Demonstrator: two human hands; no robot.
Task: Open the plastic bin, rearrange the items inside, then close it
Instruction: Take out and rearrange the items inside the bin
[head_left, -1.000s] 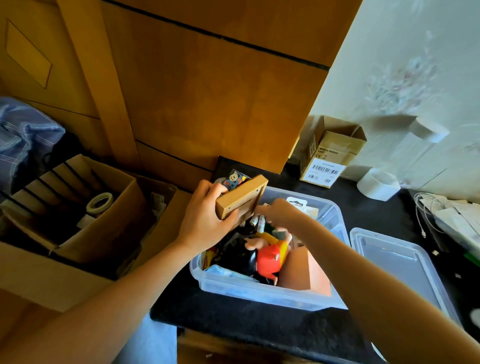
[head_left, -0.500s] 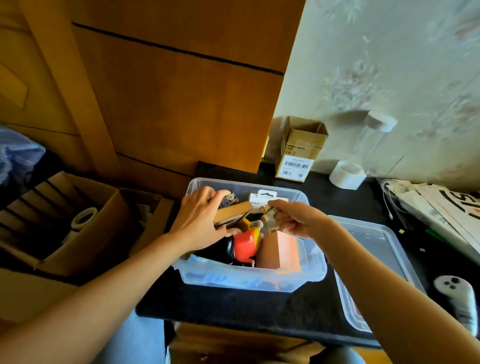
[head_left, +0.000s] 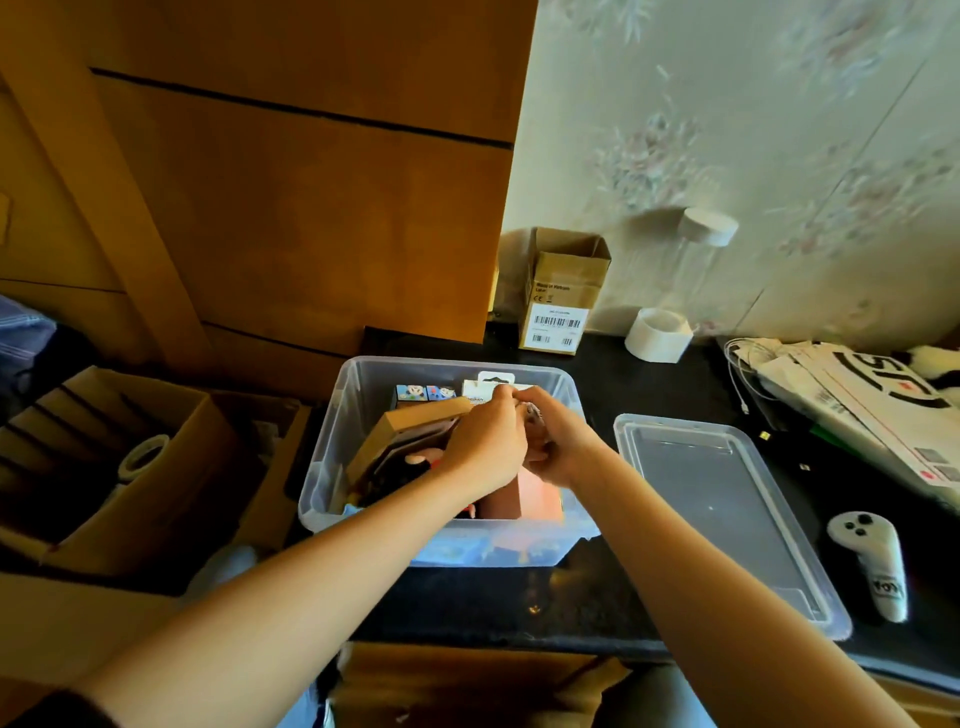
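Observation:
The clear plastic bin (head_left: 328, 457) stands open on the black counter, full of items. Its lid (head_left: 727, 514) lies flat to the right. My left hand (head_left: 488, 447) and my right hand (head_left: 563, 441) meet over the bin's middle, fingers curled round a small item that is mostly hidden between them. A wooden frame (head_left: 405, 426) leans tilted in the bin's left side, free of both hands. Small blue picture cubes (head_left: 423, 392) and a white card pack (head_left: 485, 385) sit at the back wall. A pink block (head_left: 543, 501) stands at the front right.
Behind the bin are a barcoded cardboard box (head_left: 563, 296), a white tape roll (head_left: 657, 335) and a clear jar (head_left: 698, 260). Papers and a cable (head_left: 857, 395) and a white controller (head_left: 872, 561) lie right. An open carton (head_left: 156, 467) sits left, below the wooden cabinet (head_left: 311, 208).
My left hand lowered the wooden frame into the bin's left side, let go of it and moved right to join my right hand. The camera view shifted right.

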